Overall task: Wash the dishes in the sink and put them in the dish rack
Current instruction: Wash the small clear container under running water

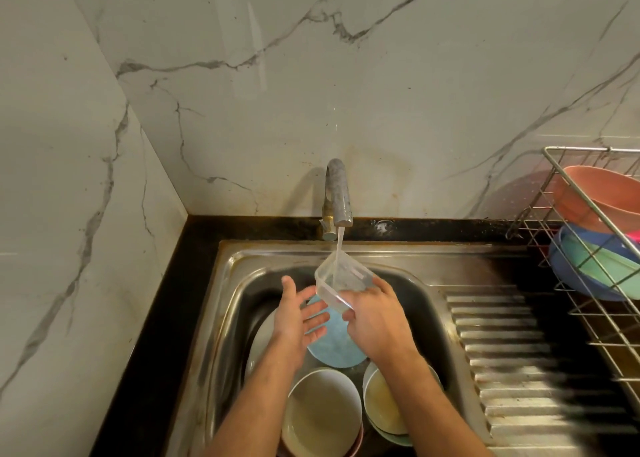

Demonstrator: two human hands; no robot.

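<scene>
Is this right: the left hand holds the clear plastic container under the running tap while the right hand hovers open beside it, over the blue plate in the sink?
Not quite: the hands are swapped. In the head view the right hand holds the clear plastic container under the running tap, while the left hand hovers open beside it, over the blue plate in the sink.
</scene>
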